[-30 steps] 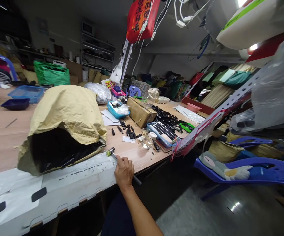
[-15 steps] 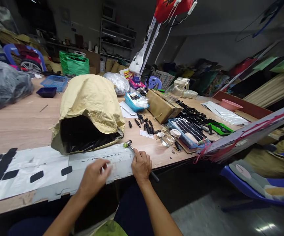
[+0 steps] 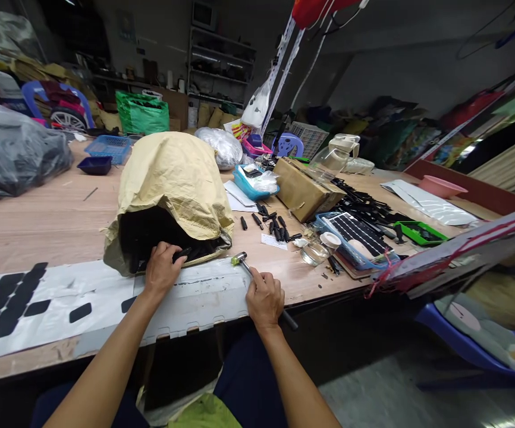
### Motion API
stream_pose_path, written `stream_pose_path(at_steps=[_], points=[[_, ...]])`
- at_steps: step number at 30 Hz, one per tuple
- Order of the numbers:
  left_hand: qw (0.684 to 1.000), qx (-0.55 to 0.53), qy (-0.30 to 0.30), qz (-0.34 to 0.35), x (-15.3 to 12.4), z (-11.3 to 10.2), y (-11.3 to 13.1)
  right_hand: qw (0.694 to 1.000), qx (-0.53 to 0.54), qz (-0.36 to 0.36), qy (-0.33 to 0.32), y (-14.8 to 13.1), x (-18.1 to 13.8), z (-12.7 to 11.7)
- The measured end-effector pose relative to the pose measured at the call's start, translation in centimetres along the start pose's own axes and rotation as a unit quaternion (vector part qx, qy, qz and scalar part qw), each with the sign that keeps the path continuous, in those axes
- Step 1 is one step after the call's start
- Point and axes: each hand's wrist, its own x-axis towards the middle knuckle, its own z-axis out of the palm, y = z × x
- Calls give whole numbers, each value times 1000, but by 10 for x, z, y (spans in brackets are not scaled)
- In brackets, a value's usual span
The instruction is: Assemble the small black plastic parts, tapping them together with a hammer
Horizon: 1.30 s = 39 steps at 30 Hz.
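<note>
My left hand (image 3: 163, 267) is at the open mouth of a yellow woven sack (image 3: 175, 172), its fingers closed on a small dark piece (image 3: 181, 254) whose kind I cannot make out. More black pieces lie in shadow inside the sack. In my right hand (image 3: 265, 299) is a small hammer (image 3: 239, 258), gripped by the handle. Its yellowish-tipped head points to the far left, above the table's front edge. Under both hands runs a grey-white strip (image 3: 204, 297) along that edge, and a white sheet (image 3: 101, 297) with black rounded patches lies to the left.
Several black handle-like parts (image 3: 279, 229) lie right of the sack. Beyond them stand a cardboard box (image 3: 304, 190), a glass jar (image 3: 314, 252) and a blue tray (image 3: 355, 246). A dark blue dish (image 3: 94, 166) sits at the left, near a large grey plastic bag (image 3: 14, 151).
My left hand has moved from over the grey-white strip forward to the sack's mouth and now grips a dark piece. My right hand keeps hold of the hammer in nearly the same place.
</note>
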Motion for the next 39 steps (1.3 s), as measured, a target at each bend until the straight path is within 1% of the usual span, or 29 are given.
stream_pose_path(at_steps=[2, 3, 5, 7, 9, 12, 15, 17, 20, 22, 25, 28, 31, 35, 39], points=[[999, -13, 6, 39, -12, -7, 2, 1000, -2, -1, 1, 1, 0, 1], [998, -17, -6, 62, -19, -9, 2, 1000, -2, -2, 2, 1, -1, 1], [993, -20, -52, 101, -33, -9, 1, 1000, -3, -2, 4, 2, -1, 2], [989, -20, -91, 115, -43, -4, -1, 1000, -1, -3, 7, 2, 0, 2], [989, -29, -100, 106, -48, 2, -6, 1000, 1, -3, 8, 2, 0, 2], [990, -61, -96, 85, -47, 8, -12, 1000, 5, -2, 8, 1, 0, 2], [988, -92, -105, 72, -45, 7, -14, 1000, 9, 3, 4, 1, 1, 0], [987, -98, -110, 64, -43, 5, -14, 1000, 17, 7, -9, 1, 3, -2], [987, -97, -118, 52, -43, 3, -12, 997, 64, 15, -42, 0, 5, -9], [987, -94, -124, 49, -43, 2, -11, 989, 135, 15, -51, -5, 2, -16], [987, -93, -123, 54, -43, 2, -11, 963, 265, -25, -53, -19, -9, -28], [987, -96, -119, 58, -42, 3, -11, 939, 326, -81, -79, -36, -23, -36], [985, -108, -118, 58, -42, 5, -13, 934, 323, -121, -93, -48, -34, -38], [985, -116, -112, 61, -42, 7, -15, 940, 298, -155, -67, -52, -40, -35], [985, -119, -112, 62, -42, 8, -16, 945, 276, -169, -52, -52, -41, -31]])
